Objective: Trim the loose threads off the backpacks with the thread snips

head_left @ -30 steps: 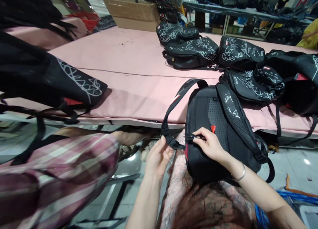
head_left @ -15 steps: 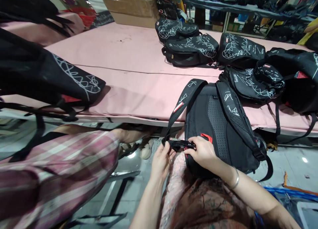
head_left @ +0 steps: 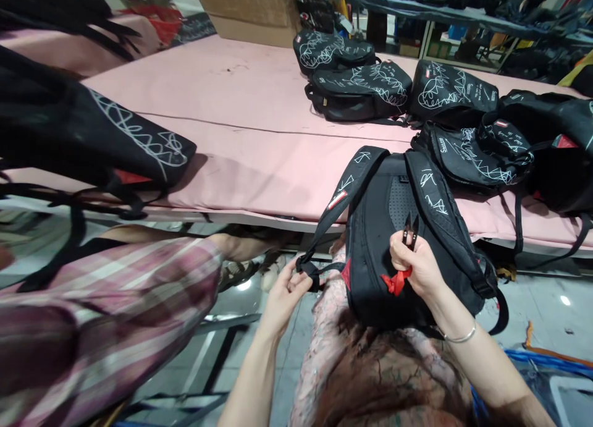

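Note:
A black backpack (head_left: 370,248) leans back side up between my lap and the table edge, its padded shoulder straps marked with white scribbles. My left hand (head_left: 285,291) pinches the strap's black buckle (head_left: 309,272) to the left of the pack, where a webbing strap runs back to a red corner tab. Above the back panel, my right hand (head_left: 414,263) is closed around small thread snips (head_left: 410,229), their two dark blades pointing up. Red cloth (head_left: 397,282) wrapped on the snips hangs below the fist.
A pink-covered table (head_left: 241,149) stretches ahead. Several scribbled black backpacks (head_left: 359,90) lie at its back and right; another black bag (head_left: 139,143) is at left. A cardboard box (head_left: 250,13) stands behind. A person in plaid clothing (head_left: 152,291) sits close on my left.
My right hand has left the strap and moved up and right over the back panel, where the snips now show. My left hand has shifted slightly left and down, still holding the buckle.

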Tool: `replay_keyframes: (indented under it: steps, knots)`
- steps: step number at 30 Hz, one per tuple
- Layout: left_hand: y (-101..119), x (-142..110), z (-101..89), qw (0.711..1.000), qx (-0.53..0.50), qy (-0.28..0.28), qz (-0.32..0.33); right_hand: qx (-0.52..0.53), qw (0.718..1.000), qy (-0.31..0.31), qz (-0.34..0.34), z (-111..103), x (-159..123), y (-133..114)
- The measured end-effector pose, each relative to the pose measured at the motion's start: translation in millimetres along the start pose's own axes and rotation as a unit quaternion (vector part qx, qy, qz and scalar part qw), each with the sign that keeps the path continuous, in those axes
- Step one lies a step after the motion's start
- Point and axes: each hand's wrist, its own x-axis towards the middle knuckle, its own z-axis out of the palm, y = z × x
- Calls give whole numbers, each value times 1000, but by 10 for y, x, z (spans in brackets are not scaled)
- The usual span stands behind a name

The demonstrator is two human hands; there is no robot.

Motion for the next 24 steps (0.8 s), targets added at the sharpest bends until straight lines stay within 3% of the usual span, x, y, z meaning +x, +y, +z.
replay_keyframes:
  steps: [4,10,12,14,18,20,24]
  knots:
    - [-5,-103,-19,984,111,88,110,-5,999,26,28,-25,-30,168]
    - [-210,-381,443,984,156,5,87,-48,998,29,43,4,-87,404]
    - [-244,-405,572,985,140,15,95,-76,996,29,33,-11,-109,426]
    - [-197,-384,582,988,106,37,106,-102,994,35,24,-41,-128,436]
    - [147,-300,260,993,16,54,103,-107,992,46,40,-109,-146,446]
    - [363,-288,31,992,-96,36,70,-104,992,47,46,-125,-147,449]
    - [610,-315,-367,965,-249,75,27,-136,989,46,38,-117,-148,442]
